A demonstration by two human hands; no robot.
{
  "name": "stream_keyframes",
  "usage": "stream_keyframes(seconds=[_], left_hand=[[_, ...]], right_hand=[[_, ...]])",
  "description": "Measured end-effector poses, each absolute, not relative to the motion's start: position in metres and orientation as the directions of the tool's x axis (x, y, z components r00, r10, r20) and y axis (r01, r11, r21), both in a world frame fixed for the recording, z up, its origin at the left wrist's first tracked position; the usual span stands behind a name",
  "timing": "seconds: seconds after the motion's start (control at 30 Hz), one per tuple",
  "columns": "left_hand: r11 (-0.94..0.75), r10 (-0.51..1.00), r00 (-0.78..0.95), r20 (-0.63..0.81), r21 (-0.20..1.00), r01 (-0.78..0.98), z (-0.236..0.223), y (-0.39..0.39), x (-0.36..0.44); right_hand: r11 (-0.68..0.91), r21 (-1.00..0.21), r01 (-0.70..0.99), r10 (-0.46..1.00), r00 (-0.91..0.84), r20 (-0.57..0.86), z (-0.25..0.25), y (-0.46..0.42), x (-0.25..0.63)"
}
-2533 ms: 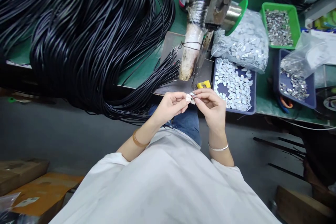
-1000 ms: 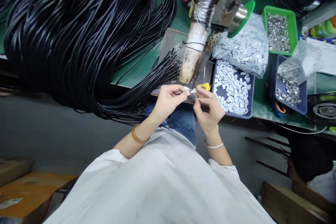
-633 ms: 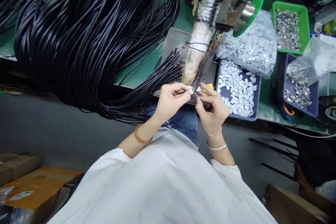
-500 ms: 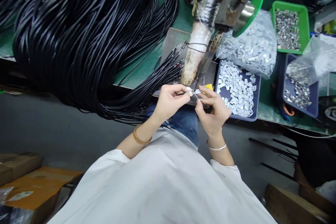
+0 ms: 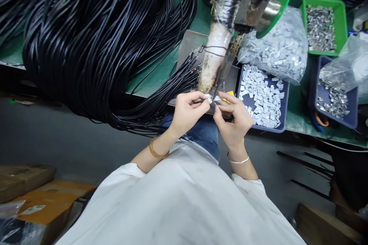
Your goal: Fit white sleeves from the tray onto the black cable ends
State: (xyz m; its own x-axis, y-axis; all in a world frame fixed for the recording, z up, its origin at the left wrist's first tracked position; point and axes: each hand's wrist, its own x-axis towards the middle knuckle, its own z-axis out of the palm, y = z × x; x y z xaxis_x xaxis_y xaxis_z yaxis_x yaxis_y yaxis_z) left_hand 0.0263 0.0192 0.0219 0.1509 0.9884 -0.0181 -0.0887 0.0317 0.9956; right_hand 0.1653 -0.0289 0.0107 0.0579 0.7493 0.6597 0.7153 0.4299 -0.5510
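My left hand (image 5: 186, 113) is closed in a pinch on the end of a thin black wire (image 5: 198, 102). My right hand (image 5: 234, 116) is closed in a pinch on a small silver metal piece (image 5: 217, 98), held against the wire's tip. Both hands meet just below the tip of the taped tool (image 5: 211, 61) that hangs over the grey metal plate (image 5: 189, 46). More black wire ends (image 5: 184, 74) fan out over the plate to the left of the tool.
A big coil of black cable (image 5: 100, 34) covers the green bench on the left. A blue tray of metal pieces (image 5: 283, 118), a clear bag of them (image 5: 273, 51), a green bin (image 5: 342, 7) and another blue tray (image 5: 355, 116) stand right. Cardboard boxes (image 5: 43, 203) lie on the floor.
My hands rose from my lap to the plate's front edge under the tool tip. Over the last half second they have hardly moved; the view shifted slightly.
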Motion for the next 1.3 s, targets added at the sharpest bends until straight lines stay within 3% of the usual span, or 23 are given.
stream_keyframes(seconds=[0.3, 0.77, 1.13, 1.3], left_hand=[[0.137, 0.972, 0.209, -0.109, 0.982, -0.126, 0.008, 0.01, 0.029], [-0.004, 0.989, 0.146, 0.015, 0.997, -0.073, 0.016, 0.011, 0.028], [0.175, 0.96, 0.251, -0.126, 0.967, -0.183, 0.015, 0.017, 0.024], [0.263, 0.928, 0.339, -0.156, 0.918, -0.296, 0.014, 0.022, 0.02]], right_hand=[[0.432, -0.573, 0.697, 0.758, 0.065, 0.65, 0.005, -0.034, 0.169], [0.423, -0.523, 0.74, 0.726, 0.068, 0.684, 0.009, -0.028, 0.163], [0.453, -0.42, 0.787, 0.724, -0.049, 0.688, 0.006, -0.034, 0.17], [0.432, -0.487, 0.759, 0.755, -0.009, 0.656, 0.009, -0.031, 0.172]])
